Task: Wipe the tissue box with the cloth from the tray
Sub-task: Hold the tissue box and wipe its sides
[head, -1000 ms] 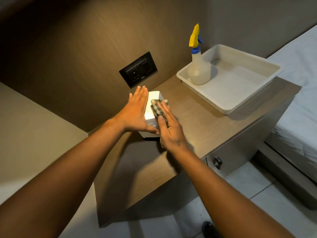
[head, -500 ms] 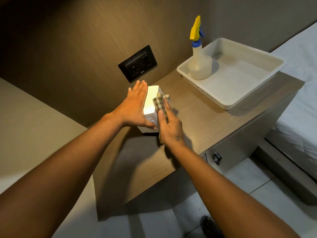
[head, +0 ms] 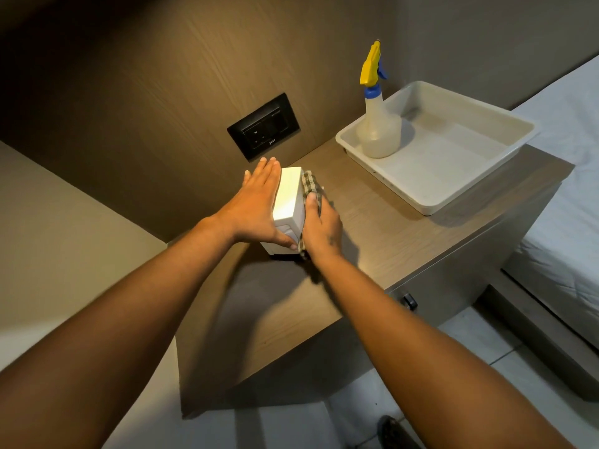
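- Small white rectangular tissue box [head: 288, 199] stands on the wood-grain bedside table top [head: 372, 228], near the back edge, below the black wall socket plate [head: 263, 126]
- Left hand [head: 256, 205] lies flat against the box's left face, fingers straight and together, pointing toward the wall; thumb hooks round the near lower corner of the box
- Right hand [head: 322, 226] presses a green-and-white checked cloth [head: 311, 187] against the box's right face; fingers are extended over the fabric, not curled into a pinch
- Cloth sits between right palm and box; one end shows beyond the fingertips at the far top corner, another bit shows below the palm heel at the near bottom corner
- Box is thus sandwiched between the two hands, base on the table
- Shallow white plastic tray [head: 460, 202] sits well apart to the right, at the table's far right corner
- Translucent spray bottle with yellow trigger and blue collar [head: 377, 131] stands upright in the tray's back-left corner
- White bed sheet [head: 570, 176] visible just beside the table on the right
- Both forearms bare
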{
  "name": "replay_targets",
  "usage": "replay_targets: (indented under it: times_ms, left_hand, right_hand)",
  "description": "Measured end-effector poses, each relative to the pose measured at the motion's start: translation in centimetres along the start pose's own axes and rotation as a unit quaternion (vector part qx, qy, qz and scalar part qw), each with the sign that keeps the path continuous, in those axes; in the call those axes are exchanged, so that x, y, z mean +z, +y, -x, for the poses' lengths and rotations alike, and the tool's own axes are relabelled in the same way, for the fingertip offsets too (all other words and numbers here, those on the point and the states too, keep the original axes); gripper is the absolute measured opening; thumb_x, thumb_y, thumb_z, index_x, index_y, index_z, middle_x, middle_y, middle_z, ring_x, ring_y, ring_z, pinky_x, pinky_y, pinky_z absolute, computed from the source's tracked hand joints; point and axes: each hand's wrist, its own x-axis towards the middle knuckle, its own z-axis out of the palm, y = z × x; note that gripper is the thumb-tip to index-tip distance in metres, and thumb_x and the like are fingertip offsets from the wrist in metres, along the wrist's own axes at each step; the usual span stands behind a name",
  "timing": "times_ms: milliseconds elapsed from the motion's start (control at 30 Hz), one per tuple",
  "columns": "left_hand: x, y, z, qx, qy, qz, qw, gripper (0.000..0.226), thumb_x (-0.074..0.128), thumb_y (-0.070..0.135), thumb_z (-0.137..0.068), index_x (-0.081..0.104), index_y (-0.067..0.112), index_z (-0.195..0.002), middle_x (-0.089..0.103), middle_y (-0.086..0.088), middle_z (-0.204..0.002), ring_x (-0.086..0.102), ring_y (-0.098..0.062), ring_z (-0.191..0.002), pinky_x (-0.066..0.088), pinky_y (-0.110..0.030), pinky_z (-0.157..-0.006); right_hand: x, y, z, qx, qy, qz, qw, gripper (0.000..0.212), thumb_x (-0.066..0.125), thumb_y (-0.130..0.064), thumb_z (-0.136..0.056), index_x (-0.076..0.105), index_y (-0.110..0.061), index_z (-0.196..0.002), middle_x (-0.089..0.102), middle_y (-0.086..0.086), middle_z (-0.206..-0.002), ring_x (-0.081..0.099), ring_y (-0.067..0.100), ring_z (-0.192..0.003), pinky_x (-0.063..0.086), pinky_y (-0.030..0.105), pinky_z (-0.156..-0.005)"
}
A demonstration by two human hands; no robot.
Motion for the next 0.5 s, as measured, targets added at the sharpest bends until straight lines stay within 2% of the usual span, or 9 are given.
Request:
replay_targets:
  times_ms: [100,200,333,400,467,500]
  left_hand:
    - [0.0,0.0,0.0,-0.004,0.001,-0.003,1.0,0.163,0.078,0.084,-0.052,-0.021,0.01,-0.159,-0.02,-0.01,-0.171,-0.025,-0.023,-0.154,-0.008,-0.054,-0.125]
    - [0.1,-0.1,0.0,-0.006,0.003,0.0,1.0,0.162,0.076,0.085,-0.052,-0.019,0.01,-0.159,-0.019,-0.01,-0.171,-0.023,-0.024,-0.155,-0.006,-0.055,-0.126]
    - [0.0,0.1,0.1,-0.007,0.005,0.008,1.0,0.16,0.082,0.079,-0.054,-0.015,0.008,-0.16,-0.011,-0.012,-0.172,-0.016,-0.026,-0.157,-0.001,-0.058,-0.126]
    - [-0.1,0.2,0.2,-0.008,0.009,0.017,1.0,0.163,0.082,0.081,-0.049,-0.011,0.006,-0.16,-0.003,-0.012,-0.172,-0.007,-0.029,-0.157,0.004,-0.057,-0.126]
    - [-0.2,0.5,0.2,-0.015,0.02,0.032,0.999,0.163,0.085,0.078,-0.047,-0.007,0.005,-0.161,0.003,-0.011,-0.171,-0.002,-0.029,-0.157,0.011,-0.054,-0.127]
    - [-0.1,0.6,0.3,-0.023,0.026,0.038,0.999,0.163,0.087,0.076,-0.048,-0.006,0.005,-0.161,0.003,-0.011,-0.171,-0.001,-0.029,-0.157,0.012,-0.051,-0.127]
  right_hand:
    - [0.0,-0.9,-1.7,0.012,-0.001,-0.001,1.0,0.043,0.035,-0.044,-0.101,0.061,-0.015,-0.121,0.065,0.006,-0.102,0.063,0.025,-0.097,0.053,0.047,-0.084]
    - [0.3,-0.6,-0.2,-0.011,0.006,-0.011,1.0,0.045,0.035,-0.047,-0.101,0.059,-0.019,-0.126,0.064,0.003,-0.105,0.062,0.023,-0.101,0.054,0.049,-0.086]
    - [0.2,1.9,2.9,-0.059,-0.029,-0.029,0.997,0.055,0.031,-0.059,-0.095,0.047,-0.032,-0.14,0.056,0.005,-0.138,0.051,0.021,-0.127,0.05,0.049,-0.097]
    - [0.1,2.7,3.6,-0.064,-0.03,-0.037,0.997,0.054,0.032,-0.06,-0.094,0.042,-0.037,-0.142,0.052,0.001,-0.143,0.047,0.018,-0.131,0.051,0.043,-0.097]
    - [0.1,2.4,3.2,-0.048,-0.028,-0.047,0.997,0.055,0.032,-0.059,-0.094,0.043,-0.035,-0.142,0.051,0.002,-0.143,0.05,0.019,-0.128,0.056,0.028,-0.085]
    - [0.1,2.0,2.6,-0.032,-0.029,-0.046,0.998,0.055,0.032,-0.059,-0.095,0.046,-0.032,-0.141,0.053,0.004,-0.141,0.053,0.02,-0.124,0.058,0.026,-0.08]
